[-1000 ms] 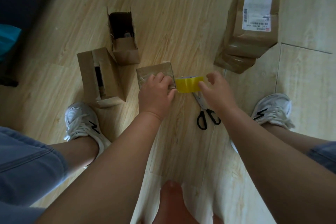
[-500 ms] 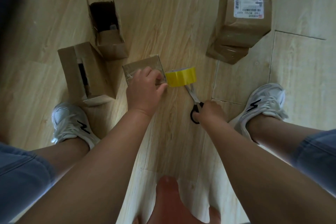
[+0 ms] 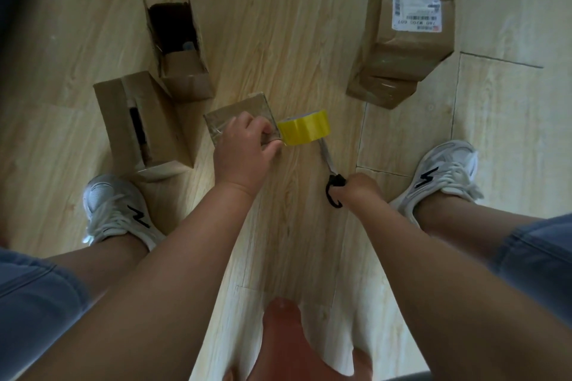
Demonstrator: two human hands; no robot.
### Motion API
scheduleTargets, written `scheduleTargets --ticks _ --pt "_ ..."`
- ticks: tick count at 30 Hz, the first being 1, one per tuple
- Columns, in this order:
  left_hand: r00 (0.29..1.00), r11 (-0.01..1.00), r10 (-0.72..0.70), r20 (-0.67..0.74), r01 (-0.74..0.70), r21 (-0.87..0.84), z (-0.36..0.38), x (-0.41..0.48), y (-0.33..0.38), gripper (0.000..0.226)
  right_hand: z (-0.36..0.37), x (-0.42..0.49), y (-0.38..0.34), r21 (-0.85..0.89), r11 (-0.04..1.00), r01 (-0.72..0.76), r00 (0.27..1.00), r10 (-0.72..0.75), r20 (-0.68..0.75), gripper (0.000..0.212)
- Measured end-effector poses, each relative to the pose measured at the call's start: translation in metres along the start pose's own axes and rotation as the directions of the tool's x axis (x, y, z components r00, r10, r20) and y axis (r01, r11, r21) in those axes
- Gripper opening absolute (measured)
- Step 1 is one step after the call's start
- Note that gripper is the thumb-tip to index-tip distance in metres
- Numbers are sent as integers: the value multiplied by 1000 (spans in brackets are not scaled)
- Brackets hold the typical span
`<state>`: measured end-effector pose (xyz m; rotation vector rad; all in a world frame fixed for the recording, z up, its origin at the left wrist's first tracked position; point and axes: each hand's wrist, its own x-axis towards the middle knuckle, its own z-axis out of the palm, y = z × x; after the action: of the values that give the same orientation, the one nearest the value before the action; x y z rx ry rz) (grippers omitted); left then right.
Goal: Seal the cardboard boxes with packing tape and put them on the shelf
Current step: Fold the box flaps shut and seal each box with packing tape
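1. Small brown cardboard box [image 3: 230, 116]: sits on the pale wood-look floor [image 3: 294, 25] just above frame centre. Its flaps are down and clear tape glints across its top.
2. Left hand [image 3: 244, 151]: fingers are curled over the box's right edge, pinning it.
3. Yellow roll of packing tape [image 3: 305, 127]: touches the box at its 3 o'clock side. Whether a strip joins them cannot be told.
4. Right hand [image 3: 359, 192]: closed round the handles of the black-handled steel scissors [image 3: 328, 161], at 5 o'clock from the roll, blades pointing toward it.
5. Step in hand, as judged: cutting the tape free. The next move calls for lifting the blades between roll and box and cutting close, with the left hand holding the strip taut.
6. Containers:
   - Tall open cardboard box [image 3: 185, 77], 11 o'clock: flaps up, interior dark, contents unreadable.
   - Slotted cardboard box [image 3: 154, 120], 9 o'clock: a dark gap shows something unidentifiable inside.
   - Labelled closed cardboard box [image 3: 399, 52], 1 o'clock: stacked on a flatter closed box [image 3: 380, 91], contents hidden.
   - Shelf: not in view.
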<state>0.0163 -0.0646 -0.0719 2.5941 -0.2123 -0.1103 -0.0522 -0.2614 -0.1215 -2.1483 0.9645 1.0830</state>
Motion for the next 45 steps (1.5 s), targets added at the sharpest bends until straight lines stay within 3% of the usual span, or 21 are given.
scheduleTargets --ticks 2,4,7,11,14,17,22,27,38,45 --pt "1000 1000 -1 12 1 -8 -2 -2 1 24 -4 -2 4 330 940 -86 995 67 70 23" --pt "1000 1000 14 24 -14 0 -4 -5 3 22 -9 -9 11 620 771 -142 986 59 153 22" --pt "998 998 36 57 -39 51 -9 -7 6 17 -12 -21 20 772 625 -112 973 -88 213 35" --pt "995 994 34 99 -44 97 -17 -7 8 19 -23 -38 20 774 633 9 958 -228 175 56" --pt "989 991 49 137 -65 118 -20 -9 8 23 -29 -47 17 777 626 68 912 -355 206 55" --pt "987 989 59 149 -78 127 -22 -12 6 26 -33 -57 13 738 666 104 852 -442 279 41" --pt "985 989 76 153 -94 117 -21 -10 1 28 -28 -62 21 664 746 48 740 -473 478 56" --pt "986 990 74 148 -91 107 -21 -9 0 30 -26 -63 19 626 779 4 694 -453 559 60" --pt "989 992 70 134 -84 99 -21 -12 -1 32 -21 -60 -8 702 711 42 770 -470 430 56" --pt "990 995 53 128 -64 79 -20 -10 2 28 -17 -58 -24 660 746 92 815 -437 381 59"
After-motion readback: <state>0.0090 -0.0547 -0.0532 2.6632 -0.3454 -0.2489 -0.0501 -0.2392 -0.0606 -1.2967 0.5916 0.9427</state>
